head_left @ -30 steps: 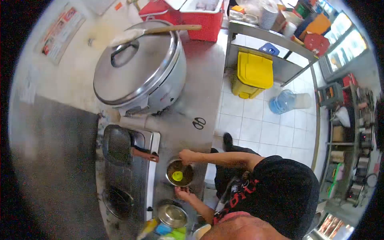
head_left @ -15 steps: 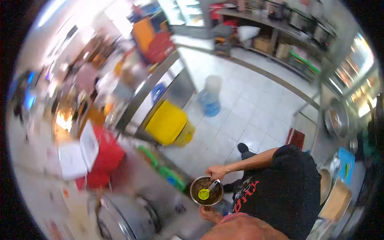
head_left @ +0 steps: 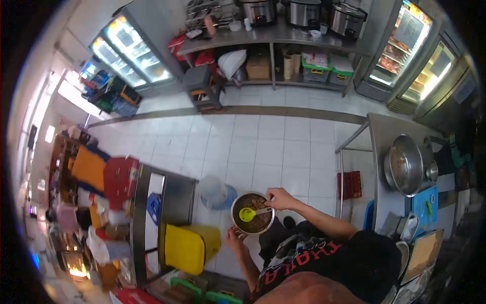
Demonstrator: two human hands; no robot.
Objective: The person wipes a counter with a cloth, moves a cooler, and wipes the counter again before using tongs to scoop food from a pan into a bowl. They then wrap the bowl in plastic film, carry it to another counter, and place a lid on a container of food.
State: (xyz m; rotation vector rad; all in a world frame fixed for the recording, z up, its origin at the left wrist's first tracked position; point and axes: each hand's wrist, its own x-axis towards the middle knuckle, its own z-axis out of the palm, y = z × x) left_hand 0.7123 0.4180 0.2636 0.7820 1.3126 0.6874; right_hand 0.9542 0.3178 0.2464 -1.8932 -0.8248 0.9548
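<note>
A round metal bowl (head_left: pixel 234 223) is held over the floor in front of my body, gripped by both hands. My right hand (head_left: pixel 281 198) is closed on its upper right rim. On the lower left side, the fingers of my left hand (head_left: pixel 235 238) hold the bowl's edge. Inside is a brown, crumbly-looking mixture (head_left: pixel 259 223), which I cannot identify. A yellow-green scoop (head_left: pixel 247 214) with a pale handle lies on top, its handle reaching toward the right rim near my right fingers. My black shirt with red lettering fills the lower right.
A yellow bin (head_left: pixel 185 248) and a water jug (head_left: pixel 217 193) stand at left. To the right, a steel table (head_left: pixel 379 134) carries a large metal basin (head_left: pixel 405 164) and a blue board (head_left: pixel 424 207). Several cookers (head_left: pixel 304 12) line the back counter. Lit fridges (head_left: pixel 400 43) stand beyond.
My view has swung around to the right, bringing the back counter and right table into fuller view. The bowl stays in both hands, with the scoop still lying in it.
</note>
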